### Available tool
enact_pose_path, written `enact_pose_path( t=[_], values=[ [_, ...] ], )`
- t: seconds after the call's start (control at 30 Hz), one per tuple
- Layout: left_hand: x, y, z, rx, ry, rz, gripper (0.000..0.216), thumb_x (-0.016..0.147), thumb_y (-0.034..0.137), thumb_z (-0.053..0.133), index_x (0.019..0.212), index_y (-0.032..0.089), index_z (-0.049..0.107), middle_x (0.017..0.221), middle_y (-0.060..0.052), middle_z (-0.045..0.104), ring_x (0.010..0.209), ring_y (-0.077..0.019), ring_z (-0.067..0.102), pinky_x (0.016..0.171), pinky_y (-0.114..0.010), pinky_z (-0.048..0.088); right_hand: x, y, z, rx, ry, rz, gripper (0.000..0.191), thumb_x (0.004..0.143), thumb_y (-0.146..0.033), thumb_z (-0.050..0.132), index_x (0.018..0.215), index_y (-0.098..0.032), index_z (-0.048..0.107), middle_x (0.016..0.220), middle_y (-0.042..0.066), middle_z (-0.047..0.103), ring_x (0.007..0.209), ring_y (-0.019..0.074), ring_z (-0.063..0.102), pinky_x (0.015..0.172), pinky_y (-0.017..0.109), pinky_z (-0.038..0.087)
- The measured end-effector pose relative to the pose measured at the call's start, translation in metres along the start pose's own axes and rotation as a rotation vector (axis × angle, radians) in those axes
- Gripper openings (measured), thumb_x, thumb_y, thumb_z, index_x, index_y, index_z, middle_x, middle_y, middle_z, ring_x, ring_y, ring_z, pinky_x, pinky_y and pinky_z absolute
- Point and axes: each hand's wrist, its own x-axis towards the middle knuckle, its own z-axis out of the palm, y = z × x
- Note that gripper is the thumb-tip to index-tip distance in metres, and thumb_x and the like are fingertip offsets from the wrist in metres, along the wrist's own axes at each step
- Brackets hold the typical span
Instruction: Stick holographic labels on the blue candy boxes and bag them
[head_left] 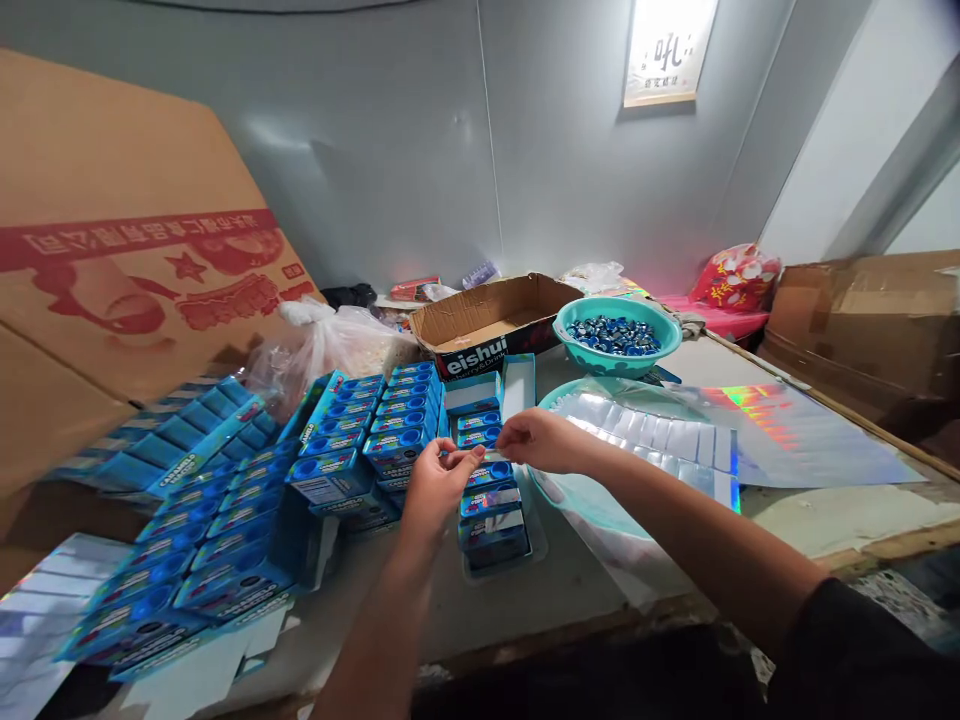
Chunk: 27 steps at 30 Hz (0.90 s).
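My left hand (439, 485) and my right hand (544, 440) are close together above a row of small blue boxes (491, 500) in an open blue display tray (472, 392). The fingers of both hands are pinched on a thin, pale sticker strip (491, 456) stretched between them. Silvery strips lie across the nearest boxes in the row. By my right forearm lies a silver sheet of stickers (660, 425), partly over a turquoise lid or basin (559, 492).
Stacked trays of blue boxes (330, 465) fill the left side, below a large carton (142, 230). A turquoise bowl (619, 360) of shiny blue pieces stands at the back right, beside an open cardboard tray (495, 315). A shiny sheet (817, 440) lies far right.
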Motion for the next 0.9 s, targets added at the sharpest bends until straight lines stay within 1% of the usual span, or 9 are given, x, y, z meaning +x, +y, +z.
enact_pose_path(
  t=[0.13, 0.33, 0.4, 0.47, 0.53, 0.63, 0.73, 0.83, 0.9],
  values=[
    [0.005, -0.01, 0.001, 0.128, -0.006, 0.045, 0.052, 0.064, 0.054, 0.073, 0.079, 0.026, 0.032, 0.061, 0.006, 0.064, 0.061, -0.0155, 0.063, 0.064, -0.026, 0.044, 0.004, 0.013, 0.005, 0.015, 0.003, 0.091, 0.012, 0.085, -0.016, 0.066, 0.097, -0.015, 0.065, 0.072, -0.002, 0.067, 0.06, 0.0104, 0.057, 0.054, 0.02, 0.037],
    [0.004, -0.019, 0.0, 0.441, 0.029, 0.075, 0.032, 0.073, 0.04, 0.069, 0.08, 0.026, 0.042, 0.066, 0.004, 0.067, 0.061, -0.0181, 0.063, 0.059, -0.026, 0.037, 0.008, 0.019, 0.009, -0.052, -0.055, 0.147, 0.022, 0.08, -0.016, 0.07, 0.1, -0.017, 0.06, 0.075, -0.002, 0.069, 0.068, 0.0128, 0.062, 0.057, 0.019, 0.039],
    [0.003, -0.018, 0.001, 0.526, 0.038, 0.09, 0.028, 0.075, 0.038, 0.069, 0.082, 0.026, 0.045, 0.071, 0.003, 0.069, 0.065, -0.0185, 0.065, 0.061, -0.026, 0.037, 0.009, 0.021, 0.01, -0.09, -0.09, 0.129, 0.024, 0.084, -0.017, 0.066, 0.107, -0.016, 0.059, 0.078, -0.001, 0.07, 0.069, 0.0134, 0.062, 0.059, 0.021, 0.04],
    [0.001, -0.016, 0.002, 0.589, 0.032, 0.106, 0.025, 0.078, 0.037, 0.067, 0.086, 0.026, 0.046, 0.075, 0.003, 0.069, 0.068, -0.0185, 0.065, 0.062, -0.027, 0.037, 0.009, 0.023, 0.012, -0.133, -0.126, 0.092, 0.029, 0.089, -0.016, 0.059, 0.118, -0.016, 0.057, 0.083, 0.0, 0.072, 0.074, 0.0145, 0.063, 0.065, 0.023, 0.043],
    [0.0, -0.014, 0.003, 0.645, 0.031, 0.126, 0.024, 0.08, 0.036, 0.066, 0.09, 0.025, 0.047, 0.079, 0.002, 0.068, 0.07, -0.0187, 0.064, 0.064, -0.027, 0.038, 0.007, 0.024, 0.016, -0.194, -0.152, 0.05, 0.037, 0.092, -0.015, 0.052, 0.129, -0.016, 0.053, 0.085, 0.002, 0.072, 0.081, 0.0177, 0.065, 0.079, 0.029, 0.044],
    [-0.002, -0.012, 0.004, 0.717, 0.054, 0.163, 0.024, 0.079, 0.033, 0.067, 0.093, 0.024, 0.05, 0.089, -0.001, 0.064, 0.076, -0.02, 0.062, 0.066, -0.029, 0.038, 0.005, 0.025, 0.023, -0.295, -0.158, 0.005, 0.051, 0.095, -0.014, 0.045, 0.145, -0.012, 0.042, 0.091, 0.01, 0.073, 0.094, 0.026, 0.066, 0.097, 0.044, 0.038],
    [-0.003, -0.012, 0.002, 0.747, 0.043, 0.197, 0.02, 0.08, 0.03, 0.064, 0.095, 0.023, 0.053, 0.088, -0.001, 0.06, 0.073, -0.0192, 0.059, 0.067, -0.03, 0.04, 0.005, 0.028, 0.026, -0.343, -0.156, -0.024, 0.06, 0.094, -0.013, 0.042, 0.153, -0.009, 0.031, 0.103, 0.017, 0.073, 0.103, 0.0297, 0.065, 0.1, 0.047, 0.036],
    [-0.006, -0.012, 0.001, 0.762, 0.018, 0.235, 0.009, 0.083, 0.024, 0.057, 0.092, 0.023, 0.058, 0.08, 0.0, 0.056, 0.071, -0.0188, 0.057, 0.066, -0.03, 0.041, 0.006, 0.034, 0.026, -0.355, -0.17, -0.05, 0.067, 0.091, -0.011, 0.045, 0.155, -0.009, 0.028, 0.102, 0.014, 0.074, 0.1, 0.0278, 0.067, 0.1, 0.044, 0.038],
    [-0.009, -0.012, 0.001, 0.771, 0.015, 0.262, 0.012, 0.084, 0.022, 0.052, 0.09, 0.023, 0.062, 0.083, -0.001, 0.057, 0.072, -0.0186, 0.058, 0.068, -0.031, 0.042, 0.007, 0.037, 0.028, -0.365, -0.16, -0.062, 0.073, 0.088, -0.011, 0.048, 0.156, -0.009, 0.024, 0.102, 0.014, 0.073, 0.1, 0.0287, 0.067, 0.099, 0.044, 0.04]
  ],
)
